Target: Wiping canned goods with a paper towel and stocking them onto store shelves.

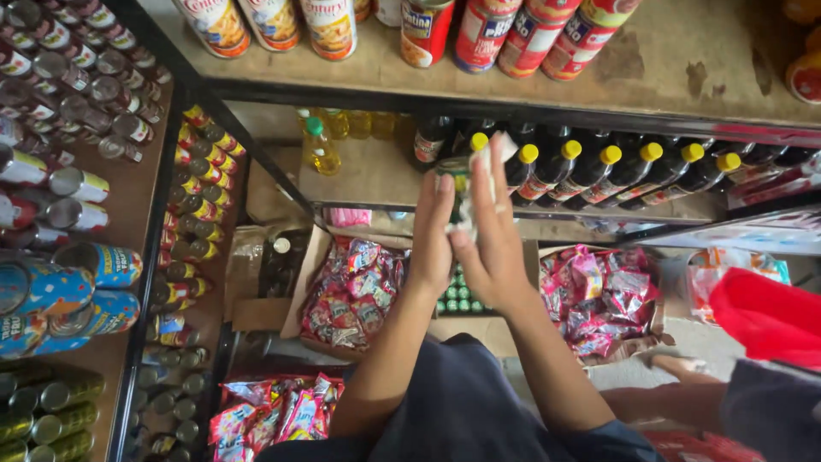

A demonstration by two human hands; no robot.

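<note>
Both hands up at twelve o'clock, left hand [432,235] and right hand [492,231] half-closed around a bottle [457,184] and white cloth [487,167] (slick, rigid, probably light), best gripped mid-body.

Bottle [455,184] between hands [466,231] mostly hidden, blurred.

Yellow-capped dark bottles [599,171] line a shelf above cardboard boxes of pink snack packets [599,295].
</note>
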